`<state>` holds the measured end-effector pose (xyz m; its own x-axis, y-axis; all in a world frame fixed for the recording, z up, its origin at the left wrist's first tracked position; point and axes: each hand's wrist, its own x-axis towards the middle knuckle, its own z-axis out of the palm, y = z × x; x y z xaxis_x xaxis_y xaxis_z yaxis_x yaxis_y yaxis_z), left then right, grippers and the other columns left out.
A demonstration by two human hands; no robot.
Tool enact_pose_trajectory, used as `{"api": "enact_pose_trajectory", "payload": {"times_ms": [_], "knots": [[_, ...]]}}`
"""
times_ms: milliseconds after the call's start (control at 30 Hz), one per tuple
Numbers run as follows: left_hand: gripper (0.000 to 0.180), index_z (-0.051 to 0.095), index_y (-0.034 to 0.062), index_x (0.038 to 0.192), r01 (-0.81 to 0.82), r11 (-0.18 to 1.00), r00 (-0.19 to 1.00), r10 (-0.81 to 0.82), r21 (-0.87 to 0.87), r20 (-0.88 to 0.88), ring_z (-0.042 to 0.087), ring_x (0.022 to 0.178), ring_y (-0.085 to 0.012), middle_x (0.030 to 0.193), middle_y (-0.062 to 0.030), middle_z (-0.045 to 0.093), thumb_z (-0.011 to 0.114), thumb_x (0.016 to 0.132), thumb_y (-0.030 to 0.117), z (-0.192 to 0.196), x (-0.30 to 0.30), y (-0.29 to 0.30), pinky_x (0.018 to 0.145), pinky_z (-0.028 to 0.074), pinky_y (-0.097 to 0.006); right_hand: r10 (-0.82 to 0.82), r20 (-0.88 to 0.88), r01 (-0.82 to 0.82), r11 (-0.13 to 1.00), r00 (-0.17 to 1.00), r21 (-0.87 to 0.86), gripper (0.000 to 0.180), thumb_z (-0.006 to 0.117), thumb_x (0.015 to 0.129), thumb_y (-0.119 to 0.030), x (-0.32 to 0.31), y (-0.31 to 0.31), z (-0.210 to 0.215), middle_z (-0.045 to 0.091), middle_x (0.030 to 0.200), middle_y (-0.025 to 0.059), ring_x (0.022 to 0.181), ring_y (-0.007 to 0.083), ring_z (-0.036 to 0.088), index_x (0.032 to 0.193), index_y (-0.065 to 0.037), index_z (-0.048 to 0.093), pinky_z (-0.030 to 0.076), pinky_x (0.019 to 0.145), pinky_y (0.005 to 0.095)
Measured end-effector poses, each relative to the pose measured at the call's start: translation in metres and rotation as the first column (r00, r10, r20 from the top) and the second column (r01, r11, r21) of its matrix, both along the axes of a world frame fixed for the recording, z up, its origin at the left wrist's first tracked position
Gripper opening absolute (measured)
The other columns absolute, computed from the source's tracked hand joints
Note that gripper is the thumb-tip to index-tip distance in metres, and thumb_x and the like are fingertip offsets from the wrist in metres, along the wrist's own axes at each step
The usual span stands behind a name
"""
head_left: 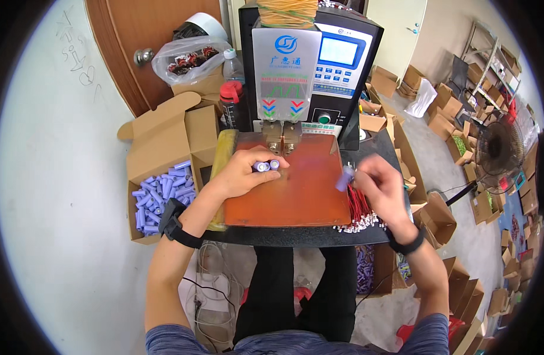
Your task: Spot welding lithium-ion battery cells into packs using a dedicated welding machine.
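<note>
L hand (239,173) rests on the orange board (295,195), fingers curled and clamped on a pair of purple cells (266,166) held side by side, ends facing the camera. The pair sits just below the welder's copper head (282,140), near it; can't tell if touching.

R hand (381,184) is over the board's right edge, blurred, fingers pinched on a single purple cell (344,177) held roughly upright. Just below and beside it lies a bunch of red wires (359,210) w/ white ends, spread along the board's right side and the bench edge. Both wrists wear black bands.

Welder (310,65): black box w/ grey front panel, small blue screen and keypad at upper right, green knob lower down, a heap of yellow rubber bands (286,12) on top. It stands at the back of the black bench (295,236), directly behind the board.

Left of the bench, an open carton (165,142) on the floor holds a heap of loose purple cells (162,192). Behind it: a red-capped bottle (231,100), a clear bottle, a plastic bag of parts by the wooden door (159,47). Right side of room: many open cartons on the floor, a fan (499,154), shelving at far right.
</note>
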<state>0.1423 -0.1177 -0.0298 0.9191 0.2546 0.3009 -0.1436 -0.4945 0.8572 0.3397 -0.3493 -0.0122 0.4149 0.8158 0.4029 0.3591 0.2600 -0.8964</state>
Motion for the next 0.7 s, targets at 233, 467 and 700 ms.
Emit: {"api": "enact_pose_trajectory", "payload": {"times_ms": [233,467,700], "knots": [[0.020,0.066,0.0013,0.104,0.012,0.984,0.999,-0.021,0.176,0.049,0.063,0.097,-0.0194,0.107,-0.0094,0.067,0.064,0.085,0.006,-0.002,0.015,-0.012,0.086,0.047,-0.030,-0.256,0.089,0.271,0.885,0.962,-0.378,0.007,0.059,0.085,-0.002,0.021,-0.173,-0.015,0.058,0.069,0.0000,0.063,0.0050,0.054,0.079,-0.003,0.055,0.042,0.056,0.0198],[0.015,0.059,0.0007,0.100,-0.205,0.966,0.977,0.191,0.160,0.096,0.057,0.073,-0.0123,0.081,-0.0045,0.062,0.061,0.089,0.011,-0.011,0.000,-0.004,0.067,0.045,-0.027,0.155,0.671,0.368,0.736,0.725,-0.568,0.018,0.065,0.077,-0.014,0.046,-0.196,-0.029,0.065,0.087,0.0149,0.080,0.0303,0.064,0.090,-0.002,0.061,0.051,0.068,0.0376],[0.014,0.055,0.0003,0.104,-0.172,0.985,0.984,0.173,-0.018,0.048,0.051,0.068,-0.0082,0.075,-0.0018,0.053,0.054,0.092,0.007,-0.003,0.011,-0.017,0.063,0.041,-0.023,-0.078,0.524,0.385,0.769,0.848,-0.509,0.010,0.062,0.078,-0.011,0.080,-0.121,-0.062,0.066,0.079,0.0131,0.078,0.0293,0.066,0.084,-0.003,0.062,0.052,0.069,0.0364]]}}
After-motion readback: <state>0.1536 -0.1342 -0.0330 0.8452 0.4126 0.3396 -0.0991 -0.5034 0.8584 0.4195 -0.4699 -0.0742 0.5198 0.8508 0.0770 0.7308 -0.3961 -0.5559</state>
